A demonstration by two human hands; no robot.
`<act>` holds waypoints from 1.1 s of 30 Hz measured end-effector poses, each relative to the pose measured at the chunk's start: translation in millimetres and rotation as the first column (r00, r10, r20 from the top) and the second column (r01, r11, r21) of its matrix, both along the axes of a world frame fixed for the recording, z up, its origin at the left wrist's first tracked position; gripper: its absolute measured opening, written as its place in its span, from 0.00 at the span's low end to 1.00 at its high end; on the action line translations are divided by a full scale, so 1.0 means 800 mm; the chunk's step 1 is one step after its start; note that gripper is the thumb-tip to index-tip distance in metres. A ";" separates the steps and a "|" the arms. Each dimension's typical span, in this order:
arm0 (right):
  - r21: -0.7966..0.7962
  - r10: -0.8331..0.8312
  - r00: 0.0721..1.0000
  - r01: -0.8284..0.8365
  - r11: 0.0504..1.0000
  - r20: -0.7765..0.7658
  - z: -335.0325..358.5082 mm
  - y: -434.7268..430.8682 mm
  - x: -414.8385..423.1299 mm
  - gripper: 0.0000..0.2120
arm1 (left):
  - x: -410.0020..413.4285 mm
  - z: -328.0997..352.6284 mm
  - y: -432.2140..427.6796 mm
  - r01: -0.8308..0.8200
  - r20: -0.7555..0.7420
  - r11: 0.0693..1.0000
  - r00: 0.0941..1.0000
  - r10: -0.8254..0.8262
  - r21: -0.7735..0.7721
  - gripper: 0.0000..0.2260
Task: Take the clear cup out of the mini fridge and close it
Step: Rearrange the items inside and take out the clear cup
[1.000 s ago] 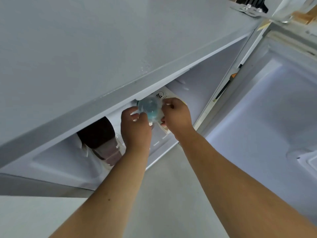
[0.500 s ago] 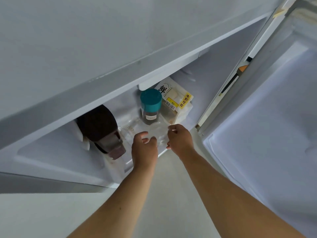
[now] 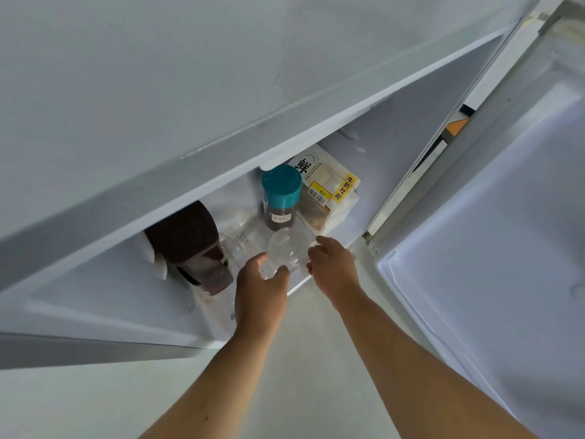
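Observation:
I look down into the open white mini fridge (image 3: 95, 299). The clear cup (image 3: 288, 248) sits at the front edge of its floor, in front of a teal-capped bottle. My left hand (image 3: 261, 289) grips the cup's left side with thumb and fingers. My right hand (image 3: 332, 267) touches the cup's right side with fingers curled around it. The fridge door (image 3: 490, 248) stands wide open at the right.
A teal-capped bottle (image 3: 281, 198) and a bag of sliced bread (image 3: 329, 191) stand behind the cup. A dark brown jug (image 3: 190, 245) sits at the left, with another clear container (image 3: 240, 239) beside it. The fridge top (image 3: 190, 74) overhangs the opening. Pale floor lies below.
My hands left the teal-capped bottle, came down and forward, and closed around the clear cup at the fridge's front edge. The cup now shows more plainly between them.

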State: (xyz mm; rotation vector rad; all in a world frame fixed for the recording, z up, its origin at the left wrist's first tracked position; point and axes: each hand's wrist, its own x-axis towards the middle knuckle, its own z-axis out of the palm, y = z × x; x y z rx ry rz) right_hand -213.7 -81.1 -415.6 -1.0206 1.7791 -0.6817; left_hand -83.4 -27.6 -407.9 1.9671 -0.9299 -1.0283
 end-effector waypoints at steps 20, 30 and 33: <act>-0.096 0.142 0.989 -0.139 0.986 0.030 0.020 0.011 0.042 0.12 | -0.008 0.021 0.017 0.048 0.127 0.999 0.991 -0.049 0.014 0.33; -0.091 0.166 0.979 -0.156 0.984 0.117 0.023 0.004 0.034 0.12 | -0.005 0.026 -0.013 -0.001 0.006 0.997 1.000 0.001 -0.073 0.26; -0.055 0.121 0.977 -0.113 0.992 0.177 0.027 0.003 0.032 0.14 | -0.009 0.031 0.009 -0.002 -0.014 0.984 1.000 -0.001 -0.180 0.22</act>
